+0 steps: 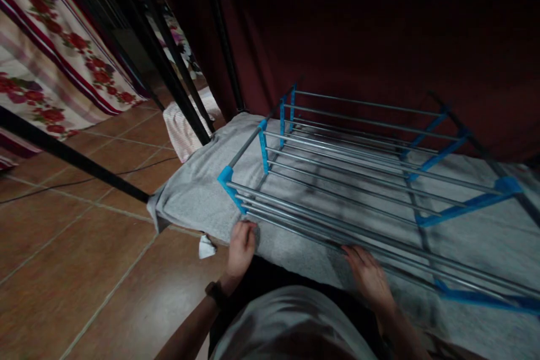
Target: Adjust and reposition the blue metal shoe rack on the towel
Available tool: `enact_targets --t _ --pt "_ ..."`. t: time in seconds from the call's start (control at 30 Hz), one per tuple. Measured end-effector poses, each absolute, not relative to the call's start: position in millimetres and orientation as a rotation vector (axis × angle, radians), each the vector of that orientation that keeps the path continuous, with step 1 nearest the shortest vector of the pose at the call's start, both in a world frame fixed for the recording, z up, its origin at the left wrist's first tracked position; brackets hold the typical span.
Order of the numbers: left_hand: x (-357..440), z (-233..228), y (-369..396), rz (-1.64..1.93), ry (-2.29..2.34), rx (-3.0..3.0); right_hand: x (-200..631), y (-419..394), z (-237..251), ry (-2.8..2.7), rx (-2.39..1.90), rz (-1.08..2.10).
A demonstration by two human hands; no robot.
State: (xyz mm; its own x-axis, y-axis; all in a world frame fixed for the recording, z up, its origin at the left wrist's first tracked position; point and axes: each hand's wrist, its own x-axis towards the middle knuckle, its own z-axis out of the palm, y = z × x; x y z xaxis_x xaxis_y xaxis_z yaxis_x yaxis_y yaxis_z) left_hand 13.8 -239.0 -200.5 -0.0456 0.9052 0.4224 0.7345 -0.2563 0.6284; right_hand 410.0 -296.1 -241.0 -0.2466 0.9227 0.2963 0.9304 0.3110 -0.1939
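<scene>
Metal rack, one; left hand, right hand, both at front edge; each grip: cannot tell.

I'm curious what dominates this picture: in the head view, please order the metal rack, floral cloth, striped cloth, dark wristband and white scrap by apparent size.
1. metal rack, by overall span
2. floral cloth
3. striped cloth
Unranked: dark wristband and white scrap look too alike; the wristband seems nearer the camera.

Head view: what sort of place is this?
Likely a room in a home: floral fabric at left, tiled floor, and a blue-jointed metal rack.
</scene>
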Motion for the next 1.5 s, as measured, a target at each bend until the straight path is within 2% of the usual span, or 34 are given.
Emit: enact_targets --t 0.1,0.3,0.8,1.1,1.5 --pt "-12 -201 -214 1.360 1.941 1.621 410 -296 -244 -2.229 -1.643 -0.037" --pt "-17 -197 -179 1.197 1.797 1.587 404 -295 -241 -2.179 -1.662 -0.046" --pt "-1 -196 -201 1.197 1.815 1.510 425 -309 -256 -2.197 -1.606 -0.016" --pt "-5 -201 -199 1.188 1.844 1.518 429 -305 -253 -2.230 -1.521 -0.131" --pt "-5 -203 -198 1.191 1.815 1.531 427 -309 -257 -2.220 -1.524 -0.045"
